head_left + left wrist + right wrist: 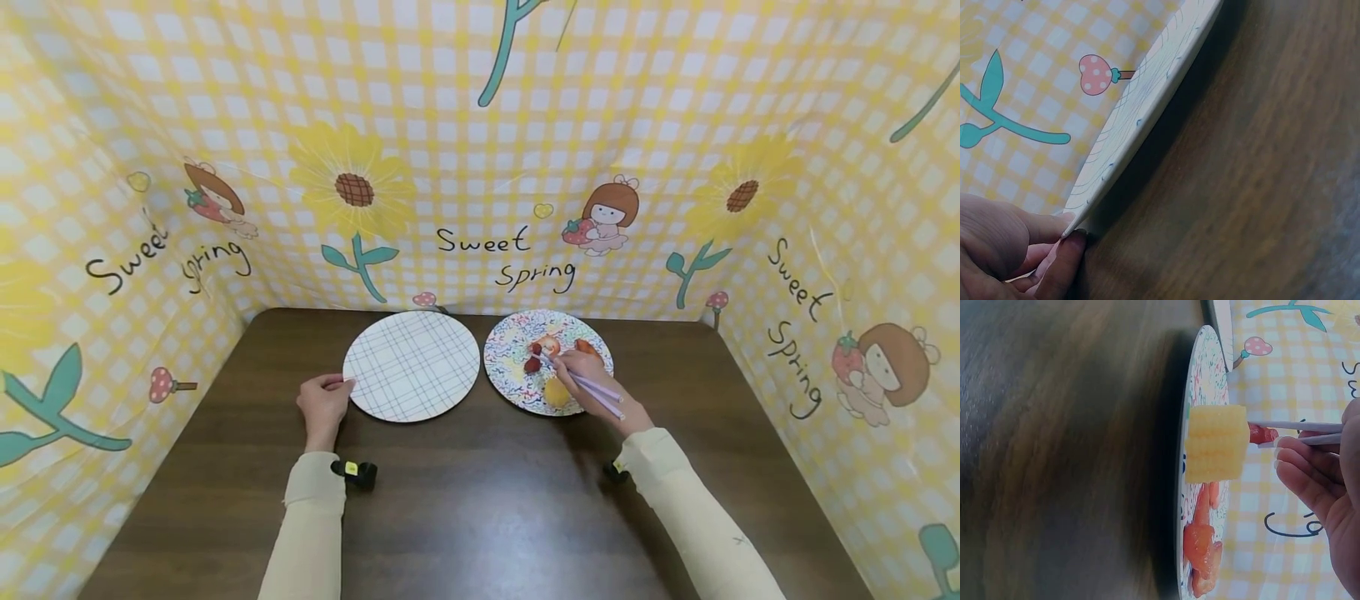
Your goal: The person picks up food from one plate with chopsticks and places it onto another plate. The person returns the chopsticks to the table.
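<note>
My left hand (pixel 324 402) pinches the left rim of a white plate (pixel 411 367) with blue crossing lines; the left wrist view shows the thumb above the rim (pixel 1122 147) and fingers beneath. My right hand (pixel 588 379) holds a pair of pale purple chopsticks (pixel 603 394) over a multicoloured speckled plate (pixel 504 385). Between the chopstick tips in the right wrist view is a small red piece of food (pixel 1262 433), raised above the plate. A yellow corn piece (pixel 1216 445) stands nearer that camera. Glossy orange-red food (pixel 1199 547) lies beside it. Another dark red piece (pixel 532 365) lies near the tips.
Both plates stand side by side at the back of a dark brown wooden table (pixel 480 500). Yellow-and-white checked cloth (pixel 465 192) encloses the back and both sides. A black wrist camera (pixel 358 474) sits at the left cuff, another (pixel 615 472) at the right.
</note>
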`<state>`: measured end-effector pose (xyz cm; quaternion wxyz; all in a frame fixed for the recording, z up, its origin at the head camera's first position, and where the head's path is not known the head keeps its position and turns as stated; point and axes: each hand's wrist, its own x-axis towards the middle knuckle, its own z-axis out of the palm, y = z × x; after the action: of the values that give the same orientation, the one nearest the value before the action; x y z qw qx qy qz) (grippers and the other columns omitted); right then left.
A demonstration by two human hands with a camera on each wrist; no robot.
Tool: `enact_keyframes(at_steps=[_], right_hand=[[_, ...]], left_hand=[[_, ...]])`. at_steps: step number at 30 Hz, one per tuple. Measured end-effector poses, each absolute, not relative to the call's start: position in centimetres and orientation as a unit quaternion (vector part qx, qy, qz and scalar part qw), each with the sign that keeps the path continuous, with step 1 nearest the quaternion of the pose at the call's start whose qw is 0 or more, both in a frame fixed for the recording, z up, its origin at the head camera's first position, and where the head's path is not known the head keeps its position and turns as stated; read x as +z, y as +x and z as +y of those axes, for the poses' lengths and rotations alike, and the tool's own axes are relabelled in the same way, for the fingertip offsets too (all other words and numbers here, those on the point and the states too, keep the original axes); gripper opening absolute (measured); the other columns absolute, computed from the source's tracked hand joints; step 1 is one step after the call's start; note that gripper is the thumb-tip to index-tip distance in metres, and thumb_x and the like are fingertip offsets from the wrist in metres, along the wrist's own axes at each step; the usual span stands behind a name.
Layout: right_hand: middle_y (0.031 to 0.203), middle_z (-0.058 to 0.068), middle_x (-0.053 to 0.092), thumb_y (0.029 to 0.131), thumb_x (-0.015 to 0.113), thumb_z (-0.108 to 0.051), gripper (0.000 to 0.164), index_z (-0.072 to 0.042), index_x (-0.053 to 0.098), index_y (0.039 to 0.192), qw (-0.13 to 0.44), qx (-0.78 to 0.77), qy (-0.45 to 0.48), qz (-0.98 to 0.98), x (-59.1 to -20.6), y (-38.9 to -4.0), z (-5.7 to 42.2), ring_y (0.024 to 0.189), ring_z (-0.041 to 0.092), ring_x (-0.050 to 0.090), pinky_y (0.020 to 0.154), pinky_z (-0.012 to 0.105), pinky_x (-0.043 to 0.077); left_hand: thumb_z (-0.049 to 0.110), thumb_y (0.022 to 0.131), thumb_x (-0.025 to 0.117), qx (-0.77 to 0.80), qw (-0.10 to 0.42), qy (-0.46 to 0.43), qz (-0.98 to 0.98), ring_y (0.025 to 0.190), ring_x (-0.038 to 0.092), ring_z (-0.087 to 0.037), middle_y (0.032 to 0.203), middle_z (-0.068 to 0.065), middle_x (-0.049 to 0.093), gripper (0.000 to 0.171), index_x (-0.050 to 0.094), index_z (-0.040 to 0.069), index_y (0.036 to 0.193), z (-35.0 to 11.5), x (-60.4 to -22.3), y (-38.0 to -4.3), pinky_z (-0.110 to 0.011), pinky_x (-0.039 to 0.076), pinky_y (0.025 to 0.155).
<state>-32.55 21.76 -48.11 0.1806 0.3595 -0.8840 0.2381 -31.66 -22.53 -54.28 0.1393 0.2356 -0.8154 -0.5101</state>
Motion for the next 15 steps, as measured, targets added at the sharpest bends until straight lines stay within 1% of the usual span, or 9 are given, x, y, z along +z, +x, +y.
enact_keyframes(at_steps=[3,6,7,9,14,15], right_hand=[[0.077,0.006,0.068,0.102,0.054,-0.006,0.027,0.000,0.069,0.080,0.179,0.209,0.356,-0.893,-48.48,-32.53,21.85,0.074,0.021,0.063,0.085,0.045,0.052],[0.081,0.007,0.068,0.100,0.056,-0.006,0.024,-0.001,0.069,0.081,0.188,0.189,0.358,-0.895,-48.66,-32.57,21.92,0.077,0.021,0.063,0.094,0.047,0.050],[0.081,0.008,0.068,0.100,0.056,-0.006,0.023,0.000,0.070,0.082,0.194,0.189,0.360,-0.893,-48.67,-32.60,21.91,0.078,0.022,0.063,0.094,0.047,0.049],[0.083,0.008,0.067,0.099,0.057,-0.005,0.021,0.000,0.070,0.083,0.203,0.190,0.364,-0.889,-48.64,-32.61,21.91,0.079,0.022,0.063,0.089,0.044,0.051],[0.085,0.010,0.068,0.099,0.056,-0.004,0.019,0.000,0.070,0.086,0.213,0.197,0.382,-0.877,-48.31,-32.51,22.00,0.080,0.024,0.064,0.077,0.040,0.054],[0.085,0.010,0.068,0.099,0.056,-0.003,0.019,0.000,0.070,0.086,0.216,0.198,0.385,-0.875,-48.25,-32.51,22.01,0.080,0.024,0.064,0.078,0.041,0.054]], left_hand=[[0.017,0.092,0.074,-0.510,0.139,0.234,-0.816,0.100,0.069,-0.036,0.111,-0.029,0.071,0.033,0.072,-0.009,0.113,-22.51,-54.32,-31.62,-0.013,0.042,0.059],[0.017,0.092,0.073,-0.510,0.138,0.237,-0.815,0.100,0.069,-0.036,0.111,-0.029,0.071,0.032,0.072,-0.008,0.113,-22.48,-54.23,-31.58,-0.013,0.042,0.059],[0.017,0.093,0.073,-0.510,0.138,0.237,-0.815,0.100,0.068,-0.035,0.111,-0.029,0.071,0.032,0.072,-0.008,0.113,-22.47,-54.19,-31.59,-0.014,0.042,0.059],[0.017,0.093,0.073,-0.511,0.138,0.238,-0.815,0.100,0.068,-0.035,0.112,-0.028,0.071,0.033,0.072,-0.008,0.113,-22.48,-54.14,-31.63,-0.014,0.042,0.059],[0.018,0.093,0.073,-0.512,0.137,0.241,-0.813,0.100,0.068,-0.034,0.112,-0.028,0.071,0.032,0.072,-0.008,0.113,-22.38,-54.10,-31.61,-0.016,0.043,0.060],[0.017,0.093,0.074,-0.511,0.137,0.242,-0.813,0.100,0.068,-0.034,0.112,-0.028,0.071,0.032,0.072,-0.008,0.113,-22.37,-54.12,-31.58,-0.016,0.044,0.060]])
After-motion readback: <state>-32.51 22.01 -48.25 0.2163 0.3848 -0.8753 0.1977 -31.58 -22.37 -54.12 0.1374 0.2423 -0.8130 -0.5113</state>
